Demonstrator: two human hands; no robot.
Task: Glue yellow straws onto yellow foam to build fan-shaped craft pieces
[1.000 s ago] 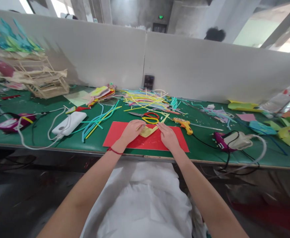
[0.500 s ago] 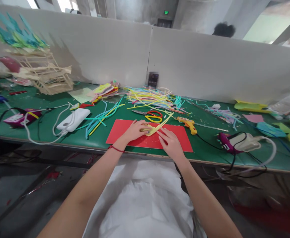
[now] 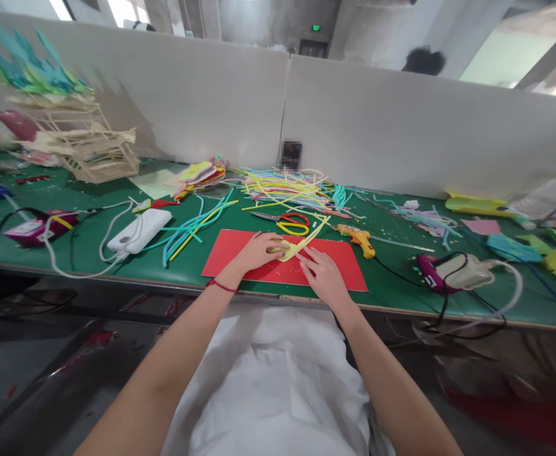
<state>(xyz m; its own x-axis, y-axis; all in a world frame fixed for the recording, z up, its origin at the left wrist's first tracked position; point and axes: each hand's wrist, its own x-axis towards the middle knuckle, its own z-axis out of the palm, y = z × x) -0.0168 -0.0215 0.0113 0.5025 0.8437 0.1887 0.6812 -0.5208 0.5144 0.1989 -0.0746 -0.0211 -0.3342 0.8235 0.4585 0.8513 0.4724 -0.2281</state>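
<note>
On a red board (image 3: 349,263) lies a small piece of flat yellow strips (image 3: 287,254), folded or woven together, with loose ends (image 3: 316,232) pointing to the upper right. My left hand (image 3: 261,251) curls over the piece's left side, its fingers closed on it. Part of the piece is hidden under those fingers. From the right, my right hand (image 3: 325,272) touches the strips with its fingertips; its fingers are stretched out and the thumb stands apart. Just beyond the board lie scissors (image 3: 291,223) with red and yellow handles.
A yellow glue gun (image 3: 360,239) lies right of the board. Behind is a heap of coloured strips (image 3: 282,189); more blue strips (image 3: 195,229) lie left. A white power strip (image 3: 140,231) and cables sit farther left. A stick model (image 3: 92,149) stands back left, before a grey partition (image 3: 401,126).
The view has shifted very slightly. Both hands stay at the yellow strips, with only a tiny movement of the right fingers.
</note>
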